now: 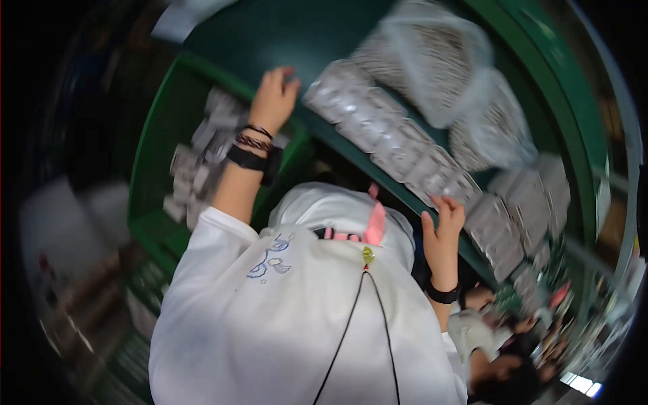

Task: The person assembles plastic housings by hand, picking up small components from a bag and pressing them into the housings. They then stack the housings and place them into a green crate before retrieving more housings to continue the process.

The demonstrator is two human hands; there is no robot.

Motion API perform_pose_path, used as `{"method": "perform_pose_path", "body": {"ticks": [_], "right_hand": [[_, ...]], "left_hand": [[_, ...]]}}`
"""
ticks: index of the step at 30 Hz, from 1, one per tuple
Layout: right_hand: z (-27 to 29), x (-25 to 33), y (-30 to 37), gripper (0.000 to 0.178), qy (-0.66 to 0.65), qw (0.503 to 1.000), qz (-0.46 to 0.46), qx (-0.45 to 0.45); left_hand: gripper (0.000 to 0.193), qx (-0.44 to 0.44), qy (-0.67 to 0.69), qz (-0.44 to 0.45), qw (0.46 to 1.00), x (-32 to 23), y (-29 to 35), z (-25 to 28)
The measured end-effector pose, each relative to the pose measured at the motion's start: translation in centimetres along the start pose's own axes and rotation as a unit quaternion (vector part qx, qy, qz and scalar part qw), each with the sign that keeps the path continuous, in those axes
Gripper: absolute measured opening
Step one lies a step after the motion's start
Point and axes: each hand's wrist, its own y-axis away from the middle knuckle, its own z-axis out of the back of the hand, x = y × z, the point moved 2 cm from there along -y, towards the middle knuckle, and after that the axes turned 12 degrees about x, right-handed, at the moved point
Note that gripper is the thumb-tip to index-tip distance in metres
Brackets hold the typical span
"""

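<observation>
A row of small, pale packs in clear wrapping point(385, 128) runs slantwise along the near edge of the green bench point(283, 34). At the row's near right end is my right hand point(442, 233), its thumb apart from its fingers and nothing seen in its grasp. The fingertips reach the last packs; whether they touch is blurred. My left hand point(273, 101) hovers by the bench edge and the rim of a green bin point(158, 128), left of the row's far end. Its fingers are loosely bent and apart, holding nothing visible.
Loose grey-white packs point(202, 155) lie in the green bin. Behind the row sit clear plastic bags point(439, 61) full of pale pieces. More stacked packs point(523, 209) stand at the right. Other people point(499, 351) sit at lower right, close to the bench.
</observation>
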Motion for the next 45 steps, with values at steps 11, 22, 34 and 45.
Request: {"method": "perform_pose_path", "body": {"ticks": [11,22,34,45], "right_hand": [[-8.0,13.2,-8.0,0.043,0.200,0.931,0.221,0.210],[-12.6,16.5,-7.5,0.044,0.215,0.938,0.155,0.226],[-11.8,17.7,-6.7,0.072,0.045,0.980,0.191,0.033],[-4.6,13.0,-3.4,0.067,-0.114,0.987,0.024,-0.112]], "left_hand": [[0.049,0.088,0.075,0.493,0.863,31.5,37.5,9.2],[0.109,0.269,-0.158,0.499,0.809,29.2,36.3,2.3],[0.075,0.070,-0.088,0.118,0.987,15.9,14.0,10.8],[0.064,0.165,0.607,-0.119,0.768,-6.8,6.9,4.4]]}}
